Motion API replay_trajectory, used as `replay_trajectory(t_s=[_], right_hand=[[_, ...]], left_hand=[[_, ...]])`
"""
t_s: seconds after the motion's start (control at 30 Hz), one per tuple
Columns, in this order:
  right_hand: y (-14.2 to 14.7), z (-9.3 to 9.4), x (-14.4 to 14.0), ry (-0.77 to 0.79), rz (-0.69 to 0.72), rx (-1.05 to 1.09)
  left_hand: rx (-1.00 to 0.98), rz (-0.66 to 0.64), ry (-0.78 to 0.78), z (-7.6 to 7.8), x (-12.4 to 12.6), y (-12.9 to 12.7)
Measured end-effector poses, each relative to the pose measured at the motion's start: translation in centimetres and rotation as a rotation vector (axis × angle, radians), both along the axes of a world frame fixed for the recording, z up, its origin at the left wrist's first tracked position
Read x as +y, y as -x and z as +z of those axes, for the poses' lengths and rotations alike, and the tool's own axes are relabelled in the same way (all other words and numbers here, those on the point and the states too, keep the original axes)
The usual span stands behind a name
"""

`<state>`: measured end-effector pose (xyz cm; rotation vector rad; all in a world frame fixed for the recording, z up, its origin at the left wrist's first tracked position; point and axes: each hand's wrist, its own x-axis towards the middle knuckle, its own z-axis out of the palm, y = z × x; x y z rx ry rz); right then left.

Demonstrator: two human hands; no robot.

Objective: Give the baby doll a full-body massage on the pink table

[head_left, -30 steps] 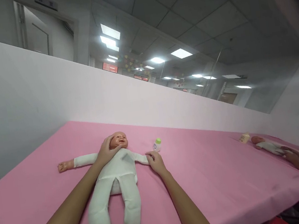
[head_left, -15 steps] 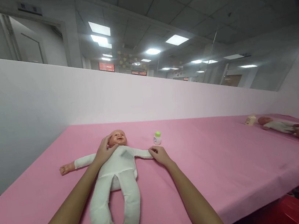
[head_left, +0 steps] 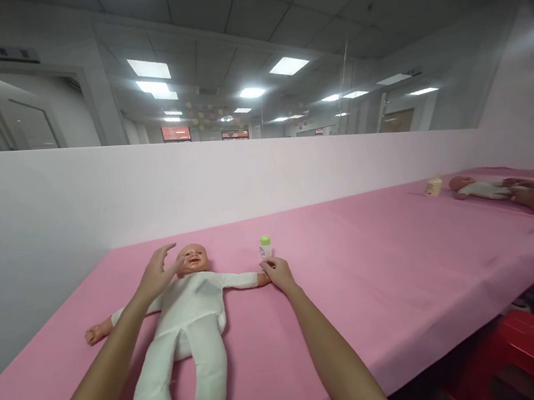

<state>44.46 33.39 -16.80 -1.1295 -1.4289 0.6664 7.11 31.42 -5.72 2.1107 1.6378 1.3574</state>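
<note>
A baby doll point(head_left: 193, 303) in a white cloth suit lies face up on the pink covered table point(head_left: 358, 280), its arms stretched out sideways. My left hand point(head_left: 155, 276) is beside the doll's head, fingers spread and the thumb in front of its cheek; whether the thumb touches it I cannot tell. With bent fingers my right hand point(head_left: 280, 273) grips the doll's hand on the picture's right, covering most of it. Just behind my right hand stands a small clear bottle point(head_left: 266, 248) with a green cap.
A low white wall point(head_left: 224, 179) runs along the table's back, with glass above. At the far right another person's hands point(head_left: 526, 188) touch a second doll point(head_left: 481, 188), near a cream bottle point(head_left: 434, 186). A red stool point(head_left: 521, 349) stands below the table's front edge.
My left hand has lifted off the doll's head and opened beside it. My right hand has slid outward from the doll's sleeve end to its hand. The camera view has turned.
</note>
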Motion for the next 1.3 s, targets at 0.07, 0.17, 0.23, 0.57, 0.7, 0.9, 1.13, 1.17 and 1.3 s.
replay_trajectory(t_s=[0.07, 0.17, 0.23, 0.57, 0.7, 0.9, 1.13, 1.17, 1.3], right_hand=[[-0.2, -0.4, 0.6, 0.020, -0.036, 0.064], [-0.3, -0.7, 1.2, 0.045, -0.063, 0.137], [-0.3, -0.7, 1.3, 0.052, -0.066, 0.173], [0.1, -1.4, 2.8, -0.053, -0.114, 0.216], [-0.4, -1.7, 2.6, -0.158, -0.290, 0.091], [-0.2, 0.6, 3.0, -0.250, -0.364, -0.112], [-0.9, 2.1, 6.1, -0.275, -0.203, -0.396], [-1.0, 1.8, 6.4, -0.262, -0.169, -0.404], [-1.5, 0.9, 6.9, -0.320, -0.157, -0.381]], left_hand=[[-0.004, -0.031, -0.029, 2.4, -0.2, -1.8], [-0.015, -0.173, 0.019, 5.0, 0.6, -6.6], [-0.037, -0.271, 0.084, 5.4, 1.8, -10.4], [-0.349, -0.344, 0.342, -5.1, 7.4, -20.1], [-0.553, -0.381, 0.435, -8.0, 8.2, -20.8], [-0.825, -0.391, 0.567, -8.6, 9.3, -21.5], [-1.033, -0.404, 0.713, -8.0, 8.4, -21.7], [-1.049, -0.424, 0.724, -7.9, 8.2, -21.7], [-1.081, -0.521, 0.742, -7.5, 7.3, -22.0]])
